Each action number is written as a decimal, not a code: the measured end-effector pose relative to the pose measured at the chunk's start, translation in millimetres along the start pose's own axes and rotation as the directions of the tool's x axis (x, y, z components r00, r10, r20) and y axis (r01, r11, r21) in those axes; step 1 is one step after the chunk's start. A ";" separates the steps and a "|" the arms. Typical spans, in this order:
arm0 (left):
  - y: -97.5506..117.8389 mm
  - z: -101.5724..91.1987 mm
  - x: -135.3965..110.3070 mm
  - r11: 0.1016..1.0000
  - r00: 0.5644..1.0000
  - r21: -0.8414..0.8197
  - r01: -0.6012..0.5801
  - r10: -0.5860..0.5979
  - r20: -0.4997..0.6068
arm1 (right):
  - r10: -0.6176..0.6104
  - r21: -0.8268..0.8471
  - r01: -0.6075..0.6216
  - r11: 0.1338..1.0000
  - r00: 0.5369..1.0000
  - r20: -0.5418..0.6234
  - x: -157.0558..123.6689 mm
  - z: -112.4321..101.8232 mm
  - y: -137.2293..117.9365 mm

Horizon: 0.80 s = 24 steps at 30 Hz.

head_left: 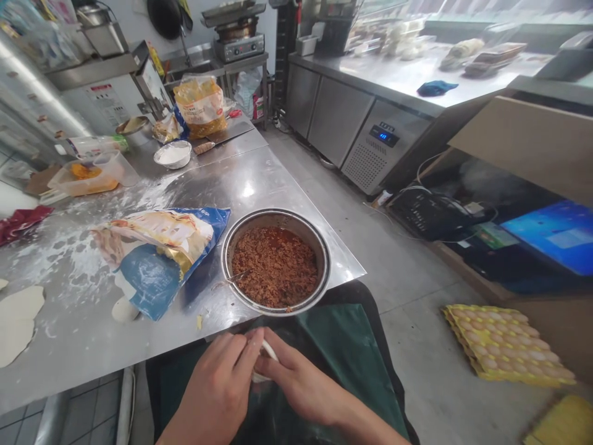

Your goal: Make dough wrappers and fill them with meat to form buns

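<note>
Close to my body, both hands hold a white dough wrapper [269,352] that is folded or cupped; a pale rim of it shows between the fingers and the rest is hidden. My left hand [217,378] has its fingers closed over the left side and top. On the other side my right hand [299,375] pinches it with thumb and fingers. Just beyond them, at the table's edge, stands a round metal pot [327,259] of reddish-brown minced filling [278,266]. A spoon [235,278] leans in the filling at the pot's left rim.
A blue printed bag [157,278] lies left of the pot, by a small dough ball [124,310]. Flat dough [21,321] rests on the floured steel table [92,346]. Farther back are a bowl of white powder [173,154] and a plastic tub [106,167]. Egg trays [507,343] sit right.
</note>
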State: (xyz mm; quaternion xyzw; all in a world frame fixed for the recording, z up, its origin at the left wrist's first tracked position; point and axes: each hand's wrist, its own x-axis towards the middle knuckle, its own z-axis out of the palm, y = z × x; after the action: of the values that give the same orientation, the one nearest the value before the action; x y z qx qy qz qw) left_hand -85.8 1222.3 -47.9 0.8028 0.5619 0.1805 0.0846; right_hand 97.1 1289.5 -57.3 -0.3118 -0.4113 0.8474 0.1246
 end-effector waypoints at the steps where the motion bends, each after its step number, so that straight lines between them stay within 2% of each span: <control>1: 0.6 1.0 -0.1 1.000 1.000 -0.015 0.000 0.000 -0.005 | 0.001 -0.008 -0.001 1.000 1.000 0.005 0.0 1.5 1.3; 5: 3.2 4.0 -1.3 0.997 0.998 -0.067 0.025 -0.029 -0.047 | 0.039 -0.009 -0.040 0.999 0.999 -0.035 0.7 5.8 3.5; 10: 3.7 2.7 0.2 0.999 0.999 -0.012 -0.031 0.031 0.011 | 0.041 -0.186 -0.051 0.981 0.997 -0.058 0.2 5.2 -0.4; 14: 5.0 1.2 -0.1 0.999 0.999 -0.055 -0.003 0.001 -0.044 | 0.119 -0.142 -0.125 0.982 0.992 -0.051 -0.5 2.8 -1.6; 19: 3.3 3.0 -2.1 0.998 0.998 -0.025 -0.050 0.051 0.038 | 0.048 -0.246 -0.070 0.967 0.994 -0.095 1.5 2.0 -4.6; 22: 3.4 4.1 -3.2 0.998 1.000 -0.059 -0.023 0.024 0.016 | 0.147 -0.198 -0.163 0.967 0.985 -0.091 2.1 2.3 -5.6; 24: 4.4 4.7 -4.3 0.998 1.000 -0.069 -0.008 0.007 -0.007 | 0.152 -0.189 -0.171 0.967 0.982 -0.115 2.1 2.4 -6.1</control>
State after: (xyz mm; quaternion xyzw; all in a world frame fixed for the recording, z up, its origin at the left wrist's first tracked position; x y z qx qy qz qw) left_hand -81.4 1217.1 -51.6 0.8009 0.5526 0.2028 0.1097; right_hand 93.8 1292.9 -52.3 -0.3969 -0.4602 0.7930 0.0437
